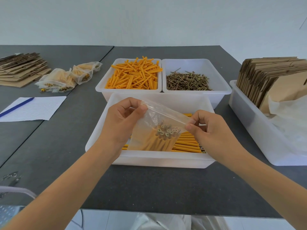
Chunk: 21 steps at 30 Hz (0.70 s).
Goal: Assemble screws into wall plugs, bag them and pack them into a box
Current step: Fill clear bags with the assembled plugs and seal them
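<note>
**Both hands pinching bag top over near bin**

Left hand [123,120] and right hand [207,130] each pinch the top edge of a clear bag [159,130] holding orange plugs with screws, seal looks unclosed, hard to tell. Bag hangs above the near bin [162,159] of assembled plugs. Plug bin [129,75] at 12 o'clock, screw bin [196,77] at 1, filled bags [66,77] at 10, flat cartons [269,75] at 3.

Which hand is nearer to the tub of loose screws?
The right hand. It pinches the bag's right corner just in front of the tub of loose screws. The left hand pinches the bag's left corner, below the tub of plugs, farther away.
</note>
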### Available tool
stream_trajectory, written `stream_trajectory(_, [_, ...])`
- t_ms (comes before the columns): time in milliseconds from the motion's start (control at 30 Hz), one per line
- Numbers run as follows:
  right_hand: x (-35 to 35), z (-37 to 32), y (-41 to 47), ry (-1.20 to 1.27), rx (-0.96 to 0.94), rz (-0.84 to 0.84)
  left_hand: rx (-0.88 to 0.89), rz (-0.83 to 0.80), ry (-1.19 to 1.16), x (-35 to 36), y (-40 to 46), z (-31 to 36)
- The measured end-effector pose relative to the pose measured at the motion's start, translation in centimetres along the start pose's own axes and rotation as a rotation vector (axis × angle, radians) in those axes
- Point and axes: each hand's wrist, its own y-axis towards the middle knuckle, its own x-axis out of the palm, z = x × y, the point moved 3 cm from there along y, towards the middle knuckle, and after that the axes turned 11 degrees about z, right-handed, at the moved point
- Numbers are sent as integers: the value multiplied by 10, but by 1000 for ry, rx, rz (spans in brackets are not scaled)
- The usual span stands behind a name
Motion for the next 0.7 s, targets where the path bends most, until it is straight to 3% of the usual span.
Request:
stream_trajectory(300, [4,-37,13,0,-162,-91,-16,-120,-62,2,-5,-3])
stream_trajectory(467, [31,-72,22,-22,-321,-88,-7,-58,-7,2,-6,-3])
stream_trajectory(700, [40,-72,22,14,-261,-11,55,-9,49,-1,-5,2])
